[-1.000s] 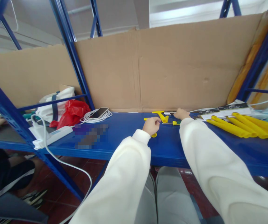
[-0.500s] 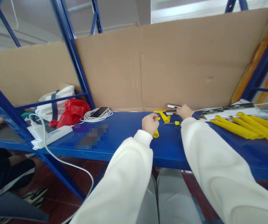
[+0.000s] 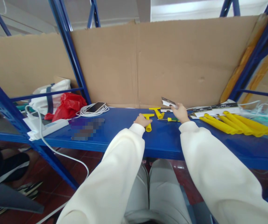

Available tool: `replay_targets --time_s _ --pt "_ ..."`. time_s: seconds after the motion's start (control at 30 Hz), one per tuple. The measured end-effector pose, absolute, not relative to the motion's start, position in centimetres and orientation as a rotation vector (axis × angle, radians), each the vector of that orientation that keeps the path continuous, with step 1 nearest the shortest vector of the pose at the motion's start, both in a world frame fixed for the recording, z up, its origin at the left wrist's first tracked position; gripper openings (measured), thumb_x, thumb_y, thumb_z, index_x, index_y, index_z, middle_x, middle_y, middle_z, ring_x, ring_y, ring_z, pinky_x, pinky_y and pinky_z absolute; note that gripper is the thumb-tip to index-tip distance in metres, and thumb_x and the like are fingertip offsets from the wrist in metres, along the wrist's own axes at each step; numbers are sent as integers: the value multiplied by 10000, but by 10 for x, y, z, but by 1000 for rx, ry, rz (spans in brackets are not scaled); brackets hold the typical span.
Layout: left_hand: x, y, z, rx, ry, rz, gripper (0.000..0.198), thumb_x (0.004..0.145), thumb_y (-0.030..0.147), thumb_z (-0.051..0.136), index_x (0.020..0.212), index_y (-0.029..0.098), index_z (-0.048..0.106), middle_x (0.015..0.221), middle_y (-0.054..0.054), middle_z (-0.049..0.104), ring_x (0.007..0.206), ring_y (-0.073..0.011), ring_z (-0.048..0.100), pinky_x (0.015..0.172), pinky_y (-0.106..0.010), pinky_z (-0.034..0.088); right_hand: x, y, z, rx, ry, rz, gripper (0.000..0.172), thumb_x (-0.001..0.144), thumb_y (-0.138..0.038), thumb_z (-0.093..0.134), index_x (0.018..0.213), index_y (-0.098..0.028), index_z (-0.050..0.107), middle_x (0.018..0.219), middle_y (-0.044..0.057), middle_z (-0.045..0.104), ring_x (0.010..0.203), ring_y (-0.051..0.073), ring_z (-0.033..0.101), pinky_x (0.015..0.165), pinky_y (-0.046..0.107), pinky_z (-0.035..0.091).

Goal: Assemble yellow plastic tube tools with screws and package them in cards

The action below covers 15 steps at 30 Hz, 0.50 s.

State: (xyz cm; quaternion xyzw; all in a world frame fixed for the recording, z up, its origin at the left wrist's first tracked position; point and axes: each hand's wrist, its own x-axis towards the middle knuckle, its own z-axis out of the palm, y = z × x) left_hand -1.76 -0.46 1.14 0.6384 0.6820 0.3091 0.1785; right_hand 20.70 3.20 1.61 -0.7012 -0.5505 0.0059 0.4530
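My left hand (image 3: 142, 120) has its fingers closed around a yellow T-shaped handle (image 3: 148, 127) whose round tube end points toward me. My right hand (image 3: 180, 113) pinches a flat black-and-white strip (image 3: 168, 102), raised at a tilt above the blue shelf (image 3: 122, 124). Between the hands lies a second yellow T-shaped handle (image 3: 159, 114), with another piece partly hidden beside it. Under my right hand is a screwdriver (image 3: 171, 119) with a yellow and green grip. Another flat pale strip (image 3: 165, 110) rests behind it.
Several yellow tubes (image 3: 232, 123) and black-and-white packets (image 3: 224, 108) lie at the right. Left are a phone (image 3: 96, 107) on a coiled white cable (image 3: 81, 112), a red plastic bag (image 3: 71, 104) and a power strip (image 3: 54, 127). A cardboard panel (image 3: 182, 62) closes the back.
My right hand has lifted the black-and-white strip off the shelf area and tilted it. My left hand has turned the yellow handle, so its T-shaped head shows. The view has shifted slightly.
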Motion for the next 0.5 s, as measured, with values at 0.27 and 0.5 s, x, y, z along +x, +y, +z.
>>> replay_targets --time_s 0.27,0.5 --pt "-24 20 -1 1719 1807 960 141 737 289 753 734 151 725 833 -116 754 934 -285 733 737 -292 516 203 33 13 -1685 -1407 22 585 880 -339 616 1390 -58 567 1314 232 667 1251 340 622 1069 460 461" --pt "-19 29 1 1214 1466 1279 83 760 82 646 822 117 688 652 -62 688 583 -171 655 587 -253 497 208 46 6 -1537 -1471 2 582 826 -349 672 1334 -72 620 1351 216 650 1276 337 603 1131 473 416"
